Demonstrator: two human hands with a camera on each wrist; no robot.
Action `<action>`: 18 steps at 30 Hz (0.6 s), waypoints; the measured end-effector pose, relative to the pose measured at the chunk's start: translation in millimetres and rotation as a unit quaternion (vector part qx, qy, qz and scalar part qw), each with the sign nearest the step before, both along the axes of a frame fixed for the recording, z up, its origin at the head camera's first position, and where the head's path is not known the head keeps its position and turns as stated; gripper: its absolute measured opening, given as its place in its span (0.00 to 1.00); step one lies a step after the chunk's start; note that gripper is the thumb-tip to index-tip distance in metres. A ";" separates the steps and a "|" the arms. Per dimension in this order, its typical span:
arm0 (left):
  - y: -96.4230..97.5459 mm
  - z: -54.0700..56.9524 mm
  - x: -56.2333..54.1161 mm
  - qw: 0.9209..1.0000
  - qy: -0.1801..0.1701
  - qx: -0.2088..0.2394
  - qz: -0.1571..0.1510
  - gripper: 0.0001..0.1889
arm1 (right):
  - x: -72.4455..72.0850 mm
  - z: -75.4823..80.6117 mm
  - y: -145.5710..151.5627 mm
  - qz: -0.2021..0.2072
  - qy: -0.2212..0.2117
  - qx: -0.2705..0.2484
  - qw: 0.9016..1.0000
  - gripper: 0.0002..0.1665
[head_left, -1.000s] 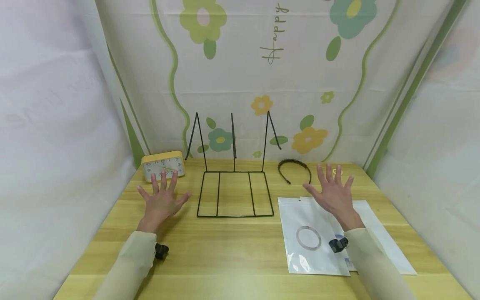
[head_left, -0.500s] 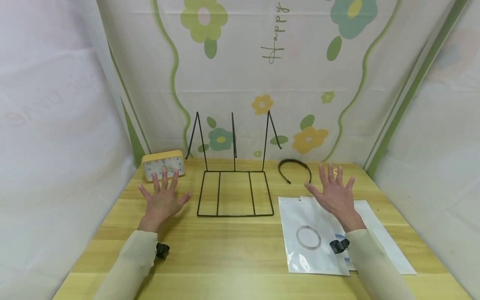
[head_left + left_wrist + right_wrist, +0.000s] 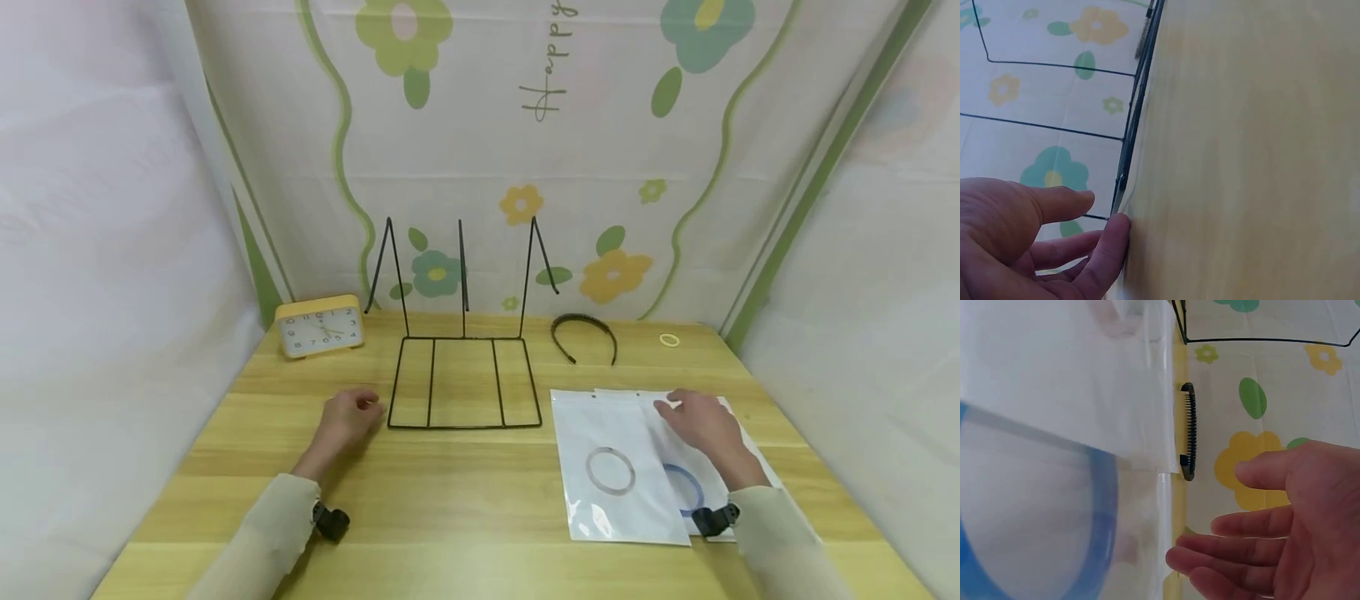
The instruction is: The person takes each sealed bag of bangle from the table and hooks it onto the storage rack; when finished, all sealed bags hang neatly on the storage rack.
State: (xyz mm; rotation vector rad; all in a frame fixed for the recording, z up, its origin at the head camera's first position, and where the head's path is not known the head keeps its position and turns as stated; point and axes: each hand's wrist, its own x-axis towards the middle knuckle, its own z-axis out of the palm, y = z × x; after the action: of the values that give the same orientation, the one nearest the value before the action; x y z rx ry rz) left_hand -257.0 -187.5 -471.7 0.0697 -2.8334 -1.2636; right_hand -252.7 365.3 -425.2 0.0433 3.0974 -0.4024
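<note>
My left hand (image 3: 347, 418) is at the table beside the front left corner of a black wire rack (image 3: 465, 427), fingers loosely bent and thumb apart. In the left wrist view its fingertips are right at the rack's base wire (image 3: 1124, 169), with nothing between them. The right hand (image 3: 701, 421) hovers over overlapping white pouches, fingers relaxed and holding nothing. One pouch (image 3: 615, 517) bears a grey ring; the pouch under it (image 3: 678, 454) shows a blue ring. The right wrist view has the relaxed fingers (image 3: 1235, 553) near the pouches' far edge.
A yellow alarm clock (image 3: 321, 329) stands at the back left. Behind the pouches lies a black toothed headband (image 3: 581, 317), with a small pale yellow ring (image 3: 677, 342) farther right. White patterned curtains (image 3: 585, 150) enclose the table's back and sides.
Both hands have come down and back from a raised, spread-finger pose, and their fingers have relaxed and bent. The whole view has shifted slightly; the objects lie as before.
</note>
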 end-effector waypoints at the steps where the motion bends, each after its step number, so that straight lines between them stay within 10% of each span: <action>1: 1.6 -1.0 0.1 1.000 -0.005 0.005 -0.002 0.16 | 0.6 -3.9 1.6 -0.002 -0.015 0.003 1.000 0.36; 18: 15.9 -10.0 5.5 1.000 0.020 0.014 0.006 0.09 | 1.0 -25.9 -14.3 0.000 -0.041 -0.011 0.999 0.28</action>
State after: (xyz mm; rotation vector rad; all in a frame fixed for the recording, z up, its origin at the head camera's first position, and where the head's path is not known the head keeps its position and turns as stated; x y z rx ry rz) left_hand -251.5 -171.6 -481.7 0.0599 -2.7768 -1.2885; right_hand -251.7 351.0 -451.1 0.0582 3.0122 -0.4223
